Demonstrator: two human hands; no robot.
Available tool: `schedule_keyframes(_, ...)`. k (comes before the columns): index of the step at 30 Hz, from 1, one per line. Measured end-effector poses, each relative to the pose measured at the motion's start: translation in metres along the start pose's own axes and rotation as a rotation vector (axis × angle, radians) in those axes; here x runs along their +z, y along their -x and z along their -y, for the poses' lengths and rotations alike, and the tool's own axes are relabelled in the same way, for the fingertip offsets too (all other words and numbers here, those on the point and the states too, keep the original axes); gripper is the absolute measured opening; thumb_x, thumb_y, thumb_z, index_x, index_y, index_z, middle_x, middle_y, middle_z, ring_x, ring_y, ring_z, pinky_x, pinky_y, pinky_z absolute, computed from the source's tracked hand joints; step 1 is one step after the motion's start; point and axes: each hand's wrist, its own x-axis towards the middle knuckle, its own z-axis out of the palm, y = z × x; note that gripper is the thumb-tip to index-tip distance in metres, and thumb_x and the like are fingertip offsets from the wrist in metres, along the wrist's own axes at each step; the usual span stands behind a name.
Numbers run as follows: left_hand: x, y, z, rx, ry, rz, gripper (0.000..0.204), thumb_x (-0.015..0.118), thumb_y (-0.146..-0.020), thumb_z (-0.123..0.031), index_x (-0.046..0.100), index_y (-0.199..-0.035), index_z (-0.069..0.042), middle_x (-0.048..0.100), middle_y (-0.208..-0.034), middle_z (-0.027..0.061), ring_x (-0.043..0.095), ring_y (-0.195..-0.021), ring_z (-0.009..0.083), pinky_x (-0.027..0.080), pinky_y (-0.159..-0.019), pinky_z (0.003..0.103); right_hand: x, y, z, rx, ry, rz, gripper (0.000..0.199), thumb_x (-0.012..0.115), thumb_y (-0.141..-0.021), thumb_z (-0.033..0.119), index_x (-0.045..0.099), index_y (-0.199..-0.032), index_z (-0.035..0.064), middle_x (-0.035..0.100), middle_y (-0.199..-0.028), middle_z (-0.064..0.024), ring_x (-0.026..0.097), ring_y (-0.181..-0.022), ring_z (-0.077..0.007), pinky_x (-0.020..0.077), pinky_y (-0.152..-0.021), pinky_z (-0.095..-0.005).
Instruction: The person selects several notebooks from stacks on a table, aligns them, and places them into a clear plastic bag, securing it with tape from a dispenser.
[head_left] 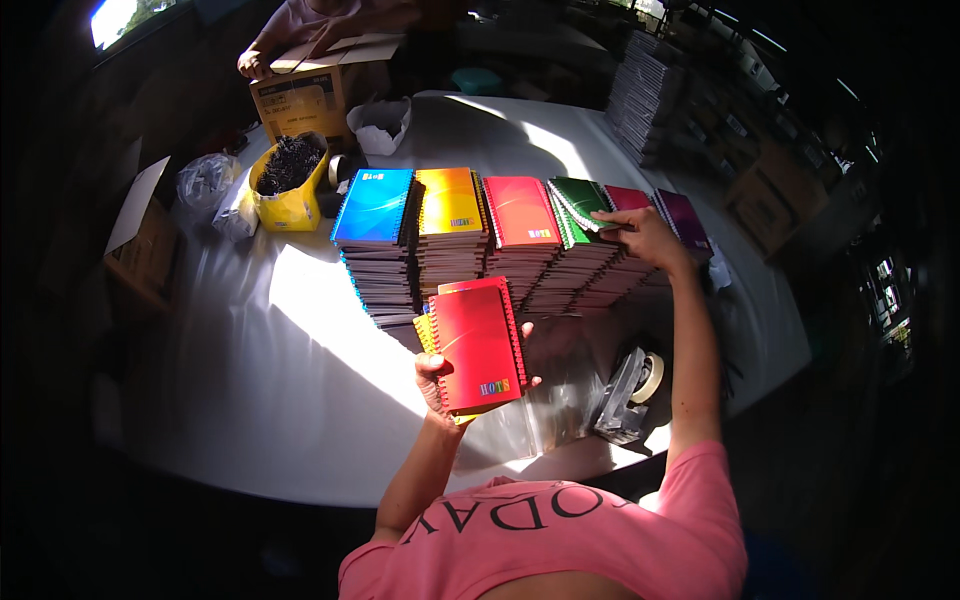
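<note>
Clamping a red spiral notebook (476, 350) over a yellow one (424, 332), the left hand (434, 380) lets the right hand (642, 238) pinch a green notebook (584, 208)

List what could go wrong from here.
Slip: the left hand holds a red notebook skewed over a yellow notebook; either might slide out.
Snag: the right hand grips a tilted green notebook; it could catch on the green stack.
Topple: the tall blue stack might tip if bumped.
</note>
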Motion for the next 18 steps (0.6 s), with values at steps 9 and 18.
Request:
schedule_keyframes(9,-0.007,-0.004,0.014,-0.035,0.002,-0.024,0.086,0.063,-0.064,-0.023,0.028,-0.142,-0.014,0.039,-0.139,0.0161,0.028,-0.135,0.0357,0.027,-0.097,0.073,0.029,0.014,0.012,-0.513,0.659,-0.84,0.019,0.061,-0.081,0.003,0.062,-0.1,0.0062,0.064,-0.075,-0.0106,0.063,-0.07,-0.0285,0.0511,-0.062,-0.0381)
schedule_keyframes(18,-0.04,-0.001,0.029,0.068,-0.08,-0.125,0.084,0.072,-0.069,-0.04,0.036,-0.136,-0.005,0.05,-0.128,0.0176,0.049,-0.118,0.033,0.041,-0.101,0.049,0.116,0.116,0.12,-0.667,0.528,-0.602,0.046,0.064,-0.062,-0.002,0.06,-0.107,-0.0043,0.065,-0.094,-0.0149,0.065,-0.082,-0.0235,0.0528,-0.069,-0.0288)
